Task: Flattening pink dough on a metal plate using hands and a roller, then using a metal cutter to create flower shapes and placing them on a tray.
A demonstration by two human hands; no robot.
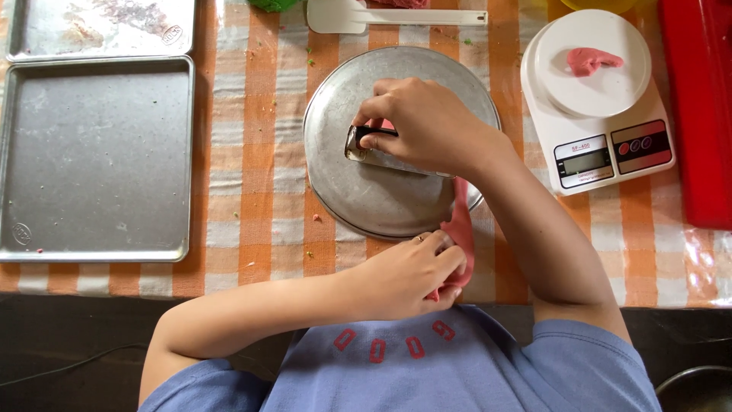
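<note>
A strip of pink dough (460,229) lies at the lower right edge of a round metal plate (366,191), near the centre of the frame, and it hangs over the rim toward the person. The left hand (408,278) is closed around the lower end of this strip, with the fingers curled on it, probably to keep it from sliding while it is worked. The right hand (427,126) reaches over the plate and its grip is closed on a metal scraper with a dark handle (374,149); the blade lies flat on the plate and points toward the dough, which suits cutting or lifting it. Under all this is a desk covered with an orange and white checked cloth (252,175). At the upper right stands a white kitchen scale (602,145) with a small pink dough piece (591,59) on its round platform, close enough to reach easily. At the left lies a large empty baking tray (91,160), with a second tray (99,27) above it. A white spatula (381,15) rests at the top edge, and a red object (701,107) fills the right edge.
</note>
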